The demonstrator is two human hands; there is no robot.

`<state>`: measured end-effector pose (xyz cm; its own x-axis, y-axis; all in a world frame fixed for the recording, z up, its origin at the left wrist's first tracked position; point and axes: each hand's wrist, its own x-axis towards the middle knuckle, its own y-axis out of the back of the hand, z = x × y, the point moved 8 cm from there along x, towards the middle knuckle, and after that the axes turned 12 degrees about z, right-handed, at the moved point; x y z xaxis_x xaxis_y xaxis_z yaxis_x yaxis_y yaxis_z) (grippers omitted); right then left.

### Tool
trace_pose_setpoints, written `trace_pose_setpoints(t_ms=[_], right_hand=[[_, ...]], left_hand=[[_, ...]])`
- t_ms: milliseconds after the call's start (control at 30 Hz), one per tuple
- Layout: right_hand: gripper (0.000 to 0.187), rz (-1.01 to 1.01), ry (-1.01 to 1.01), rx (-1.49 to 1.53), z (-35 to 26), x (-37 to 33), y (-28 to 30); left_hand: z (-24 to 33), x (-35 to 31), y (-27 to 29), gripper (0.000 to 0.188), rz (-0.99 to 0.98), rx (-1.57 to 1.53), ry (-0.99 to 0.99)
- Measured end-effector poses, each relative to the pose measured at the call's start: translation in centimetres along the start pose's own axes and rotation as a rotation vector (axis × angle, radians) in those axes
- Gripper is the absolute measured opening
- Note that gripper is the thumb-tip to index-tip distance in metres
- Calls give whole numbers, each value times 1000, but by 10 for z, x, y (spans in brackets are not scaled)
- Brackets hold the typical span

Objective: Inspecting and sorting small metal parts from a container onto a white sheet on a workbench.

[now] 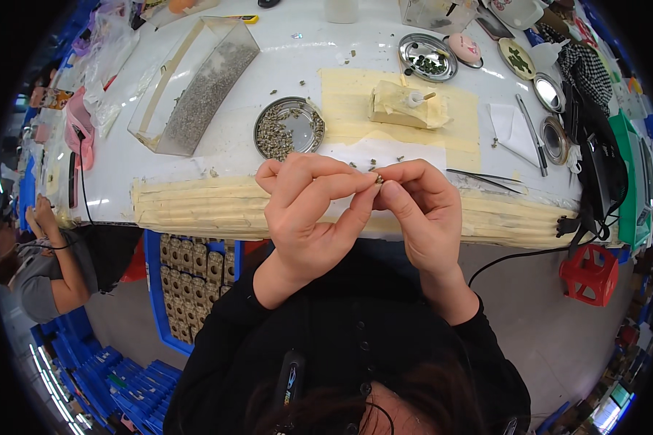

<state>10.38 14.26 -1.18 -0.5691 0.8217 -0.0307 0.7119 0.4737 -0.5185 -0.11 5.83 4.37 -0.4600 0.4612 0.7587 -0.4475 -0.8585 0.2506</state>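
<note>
In front of me, above the taped near edge of the table, my fingertips meet around a small brassy metal part [379, 179]. My left hand [305, 206] pinches it between thumb and forefinger. From the other side, the thumb and forefinger of my right hand [429, 214] close on it too. Its exact shape is mostly hidden by the fingers. Just beyond my left hand sits a round metal dish [317, 127] holding many small metal pieces. A few similar loose pieces [373, 162] lie on the table past my fingertips. Tweezers [486, 178] rest right of my right hand.
A clear bin [150, 130] of tiny parts stands left. Beyond my hands are a tape-wrapped block [406, 109] with a small bottle and a dish [450, 70] of dark green pieces. Below left, a blue crate [154, 297] holds brown parts; a red stool [589, 275] stands right. Another person [54, 279] sits left.
</note>
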Motion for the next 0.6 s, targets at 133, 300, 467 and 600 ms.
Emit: trace_pose_setpoints(t_ms=[133, 300, 467, 600], right_hand=[[13, -3, 13, 10, 0, 1, 1], [13, 13, 33, 3, 0, 0, 2], [13, 13, 36, -4, -1, -1, 2], [12, 10, 32, -3, 0, -1, 1]], left_hand=[[0, -1, -1, 18, 4, -17, 2], [0, -2, 0, 17, -10, 1, 4], [1, -2, 1, 17, -14, 6, 4], [-1, -4, 1, 18, -7, -11, 10]])
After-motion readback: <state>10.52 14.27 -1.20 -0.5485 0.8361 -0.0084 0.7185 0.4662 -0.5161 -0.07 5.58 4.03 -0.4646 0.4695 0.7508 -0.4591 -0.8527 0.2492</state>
